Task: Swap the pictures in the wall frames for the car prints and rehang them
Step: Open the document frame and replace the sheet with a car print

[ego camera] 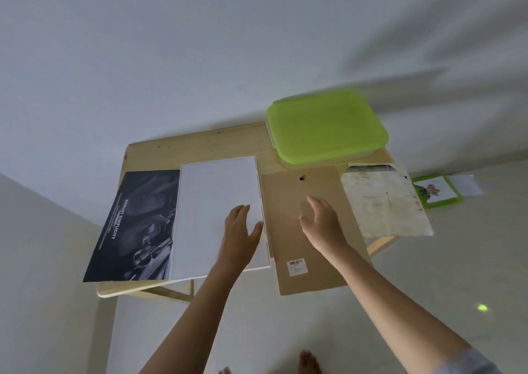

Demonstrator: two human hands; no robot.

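Observation:
A white frame (pixel 211 208) lies face down on the small wooden table (pixel 200 145), a white sheet filling it. My left hand (pixel 240 231) rests flat on its right part, fingers straight. To its left lies a dark car print (pixel 137 228) with the words "ROBUST SIMPLICITY". Right of the frame lies the brown backing board (pixel 288 231) with a black hanger clip (pixel 302 177) and a barcode label. My right hand (pixel 323 222) hovers over the board with relaxed, slightly bent fingers, holding nothing.
A clear box with a lime green lid (pixel 325 128) stands at the table's back right. A crumpled printed sheet (pixel 385 202) overhangs the right edge. On the floor at the right lies a green-edged flower picture (pixel 437 192). My bare feet (pixel 308 362) show below.

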